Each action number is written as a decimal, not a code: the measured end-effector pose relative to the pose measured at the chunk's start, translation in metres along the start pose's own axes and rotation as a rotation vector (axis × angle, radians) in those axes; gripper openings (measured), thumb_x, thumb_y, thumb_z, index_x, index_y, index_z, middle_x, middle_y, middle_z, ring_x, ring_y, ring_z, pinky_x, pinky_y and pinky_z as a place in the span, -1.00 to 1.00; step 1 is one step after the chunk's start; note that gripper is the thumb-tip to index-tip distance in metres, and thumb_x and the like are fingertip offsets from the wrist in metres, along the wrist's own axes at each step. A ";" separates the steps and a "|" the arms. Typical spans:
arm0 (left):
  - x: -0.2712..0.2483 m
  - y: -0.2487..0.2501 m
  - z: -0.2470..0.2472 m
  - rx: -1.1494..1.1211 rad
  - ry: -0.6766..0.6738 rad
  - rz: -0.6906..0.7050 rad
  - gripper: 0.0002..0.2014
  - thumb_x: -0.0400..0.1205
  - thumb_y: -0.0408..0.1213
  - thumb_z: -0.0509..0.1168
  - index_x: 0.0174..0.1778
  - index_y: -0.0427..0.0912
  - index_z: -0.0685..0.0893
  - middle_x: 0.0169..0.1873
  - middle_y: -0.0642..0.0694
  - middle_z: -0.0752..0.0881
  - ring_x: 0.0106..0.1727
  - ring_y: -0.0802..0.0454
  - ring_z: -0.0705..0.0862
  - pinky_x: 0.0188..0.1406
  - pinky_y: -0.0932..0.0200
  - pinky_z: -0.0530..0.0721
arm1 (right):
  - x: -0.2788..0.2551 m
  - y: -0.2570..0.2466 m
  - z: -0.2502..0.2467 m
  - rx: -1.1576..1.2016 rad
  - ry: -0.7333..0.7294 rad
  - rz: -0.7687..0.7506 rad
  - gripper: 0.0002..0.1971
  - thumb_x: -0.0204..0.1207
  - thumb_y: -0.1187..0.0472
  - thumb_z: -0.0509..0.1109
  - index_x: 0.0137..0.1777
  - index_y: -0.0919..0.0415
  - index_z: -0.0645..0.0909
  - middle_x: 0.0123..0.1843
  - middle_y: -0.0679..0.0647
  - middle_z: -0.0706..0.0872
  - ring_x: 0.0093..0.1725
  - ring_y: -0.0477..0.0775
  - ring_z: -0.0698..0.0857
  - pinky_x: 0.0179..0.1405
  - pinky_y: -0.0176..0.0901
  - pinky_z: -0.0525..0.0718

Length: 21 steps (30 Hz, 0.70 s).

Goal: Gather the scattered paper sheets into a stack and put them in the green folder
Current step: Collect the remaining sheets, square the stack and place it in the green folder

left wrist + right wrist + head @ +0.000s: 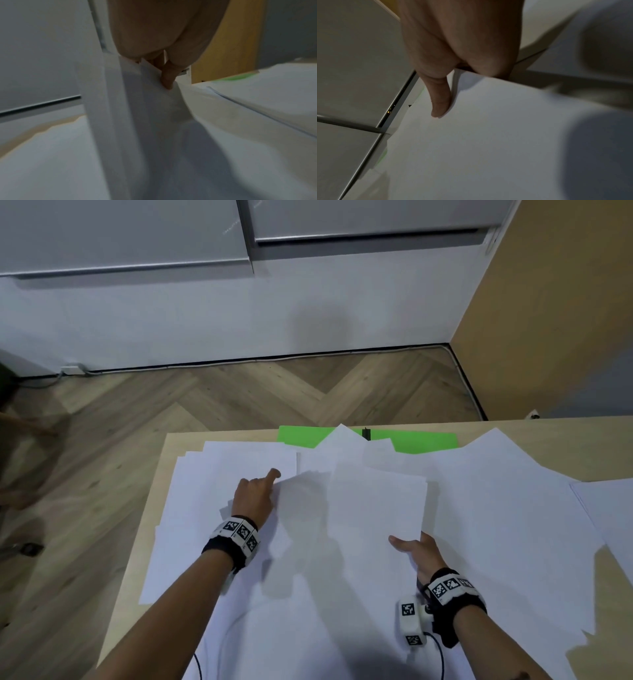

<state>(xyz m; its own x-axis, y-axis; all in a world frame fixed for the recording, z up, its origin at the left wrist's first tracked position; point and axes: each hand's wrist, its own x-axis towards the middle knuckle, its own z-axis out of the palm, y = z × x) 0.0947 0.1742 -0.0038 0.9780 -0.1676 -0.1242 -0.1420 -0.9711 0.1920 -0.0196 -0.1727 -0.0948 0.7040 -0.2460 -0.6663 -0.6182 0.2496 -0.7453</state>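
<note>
White paper sheets (pixel 496 508) lie spread and overlapping across most of the wooden table (pixel 582 440). The green folder (pixel 301 436) lies flat at the table's far edge, half covered by sheets; a thin green strip of it (pixel 238 77) shows in the left wrist view. My left hand (pixel 255 496) pinches the edge of a lifted sheet (pixel 154 108) left of centre. My right hand (pixel 416 549) grips the near right corner of a raised bundle of sheets (pixel 376 508), with the thumb (pixel 440 100) lying on top and the fingers hidden underneath.
A small black clip (pixel 366 433) sits on the folder's far edge. More sheets (pixel 603 501) overhang at the far right. Beyond the table are herringbone wood floor (pixel 239 395), a white wall with cabinets (pixel 342 234), and a wooden panel (pixel 548 320) at the right.
</note>
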 end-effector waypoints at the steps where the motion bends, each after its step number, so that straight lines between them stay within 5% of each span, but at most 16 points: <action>1: 0.001 0.000 -0.001 -0.007 -0.015 0.024 -0.55 0.45 -0.57 0.26 0.22 -0.11 0.64 -0.21 -0.18 0.77 -0.26 -0.29 0.73 -0.30 0.07 0.41 | 0.000 0.000 0.000 -0.009 0.003 -0.002 -0.40 0.26 0.31 0.74 0.32 0.26 0.67 0.23 0.10 0.81 0.31 0.23 0.73 0.54 0.29 0.50; 4: 0.002 -0.002 0.002 0.010 -0.026 0.077 -0.56 0.46 -0.56 0.25 0.20 -0.09 0.66 -0.03 -0.15 0.72 -0.18 -0.31 0.73 -0.36 0.05 0.48 | -0.003 -0.002 0.003 -0.017 0.007 -0.008 -0.51 0.35 0.40 0.68 0.30 0.28 0.69 0.21 0.12 0.82 0.29 0.23 0.74 0.52 0.26 0.52; 9: -0.004 -0.004 0.017 0.046 0.019 0.051 -0.55 0.18 -0.67 0.49 -0.07 -0.21 0.68 -0.33 -0.15 0.67 -0.37 -0.24 0.68 -0.58 0.15 0.42 | -0.009 -0.008 0.006 0.002 0.014 -0.020 -0.69 0.42 0.52 0.58 0.09 0.21 0.71 0.05 0.07 0.83 0.09 0.12 0.78 0.27 0.03 0.58; 13: -0.008 -0.011 0.022 0.025 0.045 0.008 -0.64 0.24 -0.68 0.44 -0.13 -0.27 0.64 -0.29 -0.18 0.66 -0.33 -0.26 0.67 -0.55 0.14 0.33 | -0.007 -0.008 0.005 -0.009 0.018 -0.019 -0.68 0.41 0.49 0.60 0.12 0.23 0.72 0.04 0.07 0.85 0.10 0.13 0.79 0.30 0.06 0.61; 17: -0.015 -0.016 0.035 0.047 0.026 -0.045 -0.54 0.18 -0.70 0.46 -0.02 -0.31 0.67 -0.27 -0.20 0.70 -0.29 -0.24 0.68 -0.51 0.08 0.54 | -0.007 -0.006 0.005 -0.013 0.024 -0.014 -0.65 0.40 0.49 0.60 0.16 0.25 0.72 0.07 0.08 0.86 0.14 0.16 0.79 0.35 0.09 0.61; 21: -0.021 -0.017 0.038 0.127 -0.027 -0.143 -0.66 0.20 -0.66 0.47 -0.17 -0.31 0.64 -0.30 -0.24 0.67 -0.29 -0.26 0.66 -0.37 0.02 0.61 | -0.007 -0.008 0.006 -0.018 0.024 -0.010 -0.63 0.39 0.50 0.61 0.18 0.26 0.71 0.11 0.10 0.84 0.16 0.17 0.78 0.38 0.10 0.59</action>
<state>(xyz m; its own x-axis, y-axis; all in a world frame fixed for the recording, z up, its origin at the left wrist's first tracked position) 0.0704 0.1876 -0.0409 0.9853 -0.0291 -0.1680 -0.0216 -0.9987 0.0464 -0.0180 -0.1676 -0.0843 0.7016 -0.2710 -0.6590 -0.6177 0.2298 -0.7521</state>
